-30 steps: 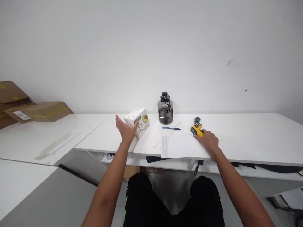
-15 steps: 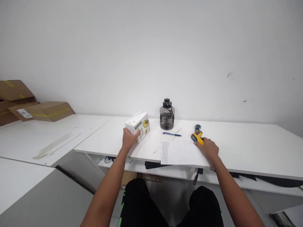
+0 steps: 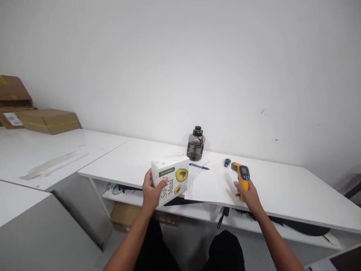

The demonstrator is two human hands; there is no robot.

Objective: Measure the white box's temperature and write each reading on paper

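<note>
Holding one box (image 3: 170,180), one thermometer (image 3: 241,175); one bottle (image 3: 195,144), one pen (image 3: 199,166).

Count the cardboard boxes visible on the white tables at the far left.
2: one cardboard box at the frame's left edge, partly cut off, and a flatter box lying beside it. More may sit out of frame.

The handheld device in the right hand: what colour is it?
The handheld device is yellow with a dark blue display face, shown in the head view.
</note>
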